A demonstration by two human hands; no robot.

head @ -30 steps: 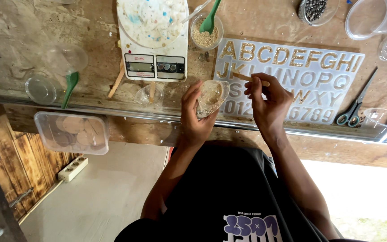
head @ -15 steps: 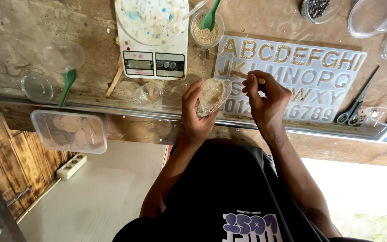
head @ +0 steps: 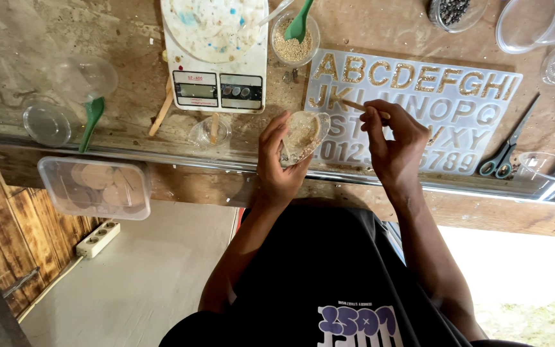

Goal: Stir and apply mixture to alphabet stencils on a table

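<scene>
My left hand holds a small clear plastic cup of gold glitter mix, tilted toward the right. My right hand pinches a thin wooden stick whose tip rests over the second row of a translucent letter-and-number mould. The top row of letters in the mould is filled with gold glitter. The mould lies flat on the worn wooden bench, just beyond both hands.
A stained digital scale stands left of the mould, with a cup of glitter and a green spoon beside it. Empty clear cups, another green spoon, scissors, a lidded plastic box and a floor power strip surround.
My right hand with the stick has shifted slightly left over the mould's second row. The cup in my left hand stays tilted in about the same place.
</scene>
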